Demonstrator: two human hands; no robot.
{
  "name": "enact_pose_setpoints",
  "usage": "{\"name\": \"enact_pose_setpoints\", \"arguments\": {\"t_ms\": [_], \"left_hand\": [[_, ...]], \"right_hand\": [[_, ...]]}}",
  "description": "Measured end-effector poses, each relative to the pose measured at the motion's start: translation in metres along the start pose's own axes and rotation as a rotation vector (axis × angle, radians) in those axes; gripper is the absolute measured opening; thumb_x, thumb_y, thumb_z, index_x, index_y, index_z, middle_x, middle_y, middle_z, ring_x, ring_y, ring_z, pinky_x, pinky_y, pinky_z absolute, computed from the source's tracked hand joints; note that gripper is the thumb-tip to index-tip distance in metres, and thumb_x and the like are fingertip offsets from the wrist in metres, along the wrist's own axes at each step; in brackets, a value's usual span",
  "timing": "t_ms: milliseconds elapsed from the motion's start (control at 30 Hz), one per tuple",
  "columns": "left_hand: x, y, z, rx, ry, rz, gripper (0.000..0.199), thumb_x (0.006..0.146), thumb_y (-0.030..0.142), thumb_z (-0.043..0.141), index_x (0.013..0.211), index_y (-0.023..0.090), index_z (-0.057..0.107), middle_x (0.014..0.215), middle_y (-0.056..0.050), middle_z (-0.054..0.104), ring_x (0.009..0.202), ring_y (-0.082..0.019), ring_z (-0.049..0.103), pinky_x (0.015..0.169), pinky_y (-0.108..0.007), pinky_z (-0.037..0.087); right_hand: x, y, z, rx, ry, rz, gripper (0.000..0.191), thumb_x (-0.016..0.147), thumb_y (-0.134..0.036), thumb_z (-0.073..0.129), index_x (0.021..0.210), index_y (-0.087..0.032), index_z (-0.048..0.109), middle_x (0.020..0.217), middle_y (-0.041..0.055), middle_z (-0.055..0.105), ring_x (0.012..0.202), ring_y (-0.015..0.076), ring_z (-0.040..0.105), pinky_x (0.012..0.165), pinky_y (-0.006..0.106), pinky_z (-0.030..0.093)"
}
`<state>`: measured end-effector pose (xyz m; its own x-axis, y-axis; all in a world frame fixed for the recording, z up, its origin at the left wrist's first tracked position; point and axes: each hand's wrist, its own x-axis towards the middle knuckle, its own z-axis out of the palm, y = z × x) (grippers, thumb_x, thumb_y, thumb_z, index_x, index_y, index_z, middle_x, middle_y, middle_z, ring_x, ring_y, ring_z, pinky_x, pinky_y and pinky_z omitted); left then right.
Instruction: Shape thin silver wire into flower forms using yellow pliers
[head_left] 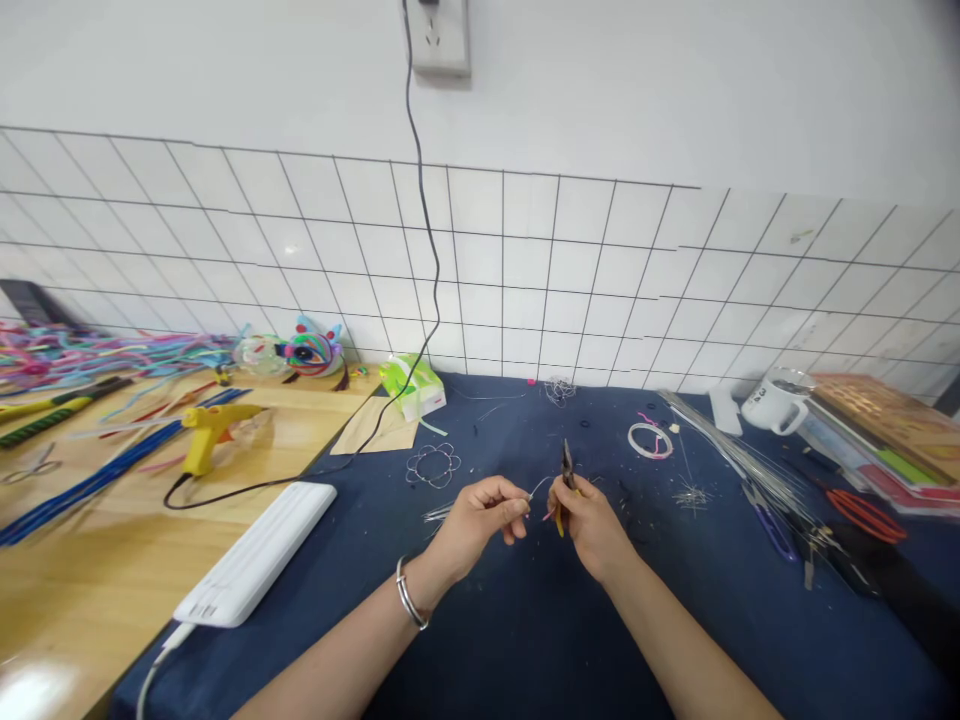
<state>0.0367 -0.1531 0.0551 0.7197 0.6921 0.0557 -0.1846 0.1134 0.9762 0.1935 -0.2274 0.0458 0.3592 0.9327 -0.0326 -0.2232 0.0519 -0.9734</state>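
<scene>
Wall (615, 90): plain white above, white tile (531, 268) with dark grout lines below. White socket (442, 40) up top, black cable hanging. Counter (495, 640): dark blue cloth, light wood surface (82, 600) at left, glare bottom-left corner.

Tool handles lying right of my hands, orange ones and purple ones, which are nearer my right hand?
The purple handles: they lie between your right hand and the orange handles, which are farther right.
</scene>
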Motion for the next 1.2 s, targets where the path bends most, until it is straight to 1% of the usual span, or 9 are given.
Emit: {"name": "enact_pose_setpoints", "arguments": {"t_ms": [100,200,267,367,500,633,867,1033,1200], "left_hand": [[0.000,-0.002,0.001,0.030,0.081,-0.005,0.019,0.076,0.031,0.060,0.081,0.013,0.059,0.058,-0.002,0.060,0.053,-0.011,0.055,0.049,-0.021,0.043],[0.003,0.000,-0.002,0.158,0.189,0.022,0.018,0.075,0.031,0.060,0.079,0.013,0.059,0.058,-0.001,0.060,0.055,-0.011,0.055,0.053,-0.021,0.042],[0.004,0.002,-0.005,0.293,0.254,0.080,0.016,0.075,0.030,0.060,0.075,0.014,0.060,0.058,0.000,0.058,0.054,-0.010,0.052,0.053,-0.020,0.039],[0.005,0.005,-0.009,0.466,0.308,0.191,0.013,0.075,0.027,0.059,0.070,0.016,0.061,0.059,0.001,0.056,0.055,-0.009,0.048,0.053,-0.019,0.036],[0.006,0.004,-0.012,0.531,0.311,0.197,0.013,0.076,0.027,0.057,0.071,0.016,0.060,0.061,0.001,0.055,0.055,-0.010,0.047,0.053,-0.020,0.035],[0.008,0.001,-0.014,0.514,0.317,0.139,0.016,0.078,0.031,0.055,0.071,0.016,0.058,0.057,0.002,0.054,0.054,-0.010,0.048,0.053,-0.020,0.037],[0.010,0.001,-0.012,0.495,0.293,0.122,0.018,0.078,0.033,0.056,0.075,0.016,0.059,0.059,0.001,0.057,0.056,-0.011,0.053,0.057,-0.021,0.040],[0.012,-0.002,-0.008,0.332,0.232,-0.004,0.019,0.078,0.034,0.057,0.078,0.014,0.058,0.064,-0.001,0.062,0.059,-0.012,0.059,0.056,-0.021,0.045],[0.012,-0.005,-0.006,0.169,0.217,-0.036,0.020,0.077,0.034,0.059,0.078,0.013,0.057,0.071,-0.004,0.065,0.066,-0.014,0.063,0.059,-0.022,0.048]], "right_hand": [[-0.001,-0.002,-0.005,-0.221,0.094,-0.067,0.028,0.076,-0.045,0.056,0.084,-0.018,0.059,0.075,0.0009,0.056,0.070,0.0144,0.050,0.067,0.027,0.038],[0.001,-0.005,-0.014,-0.645,0.220,-0.269,0.030,0.081,-0.045,0.049,0.092,-0.019,0.059,0.084,0.0037,0.058,0.079,0.0178,0.051,0.073,0.030,0.038],[0.004,-0.006,-0.019,-0.898,0.226,-0.465,0.028,0.082,-0.042,0.048,0.093,-0.018,0.059,0.087,0.0065,0.057,0.085,0.0200,0.050,0.078,0.034,0.038],[0.004,-0.009,-0.022,-1.185,0.209,-0.714,0.023,0.083,-0.036,0.048,0.092,-0.017,0.059,0.086,0.0081,0.056,0.085,0.0205,0.048,0.080,0.036,0.036],[-0.001,-0.015,-0.019,-1.439,0.143,-0.810,0.020,0.084,-0.032,0.050,0.094,-0.018,0.060,0.084,0.0074,0.054,0.085,0.0201,0.047,0.079,0.036,0.035],[-0.005,-0.017,-0.015,-1.545,0.081,-0.848,0.023,0.084,-0.031,0.050,0.102,-0.020,0.058,0.089,0.0073,0.055,0.090,0.0211,0.046,0.083,0.038,0.033],[-0.001,-0.013,-0.013,-1.571,0.113,-0.855,0.024,0.084,-0.032,0.049,0.102,-0.019,0.059,0.085,0.0077,0.054,0.090,0.0220,0.045,0.080,0.037,0.033],[0.002,-0.012,-0.014,-1.535,0.123,-0.818,0.024,0.085,-0.035,0.049,0.098,-0.019,0.060,0.081,0.0072,0.054,0.082,0.0199,0.046,0.075,0.035,0.034],[0.001,-0.008,-0.013,-1.493,0.106,-0.792,0.024,0.085,-0.036,0.048,0.097,-0.019,0.060,0.081,0.0068,0.053,0.080,0.0193,0.046,0.072,0.034,0.034]]}}
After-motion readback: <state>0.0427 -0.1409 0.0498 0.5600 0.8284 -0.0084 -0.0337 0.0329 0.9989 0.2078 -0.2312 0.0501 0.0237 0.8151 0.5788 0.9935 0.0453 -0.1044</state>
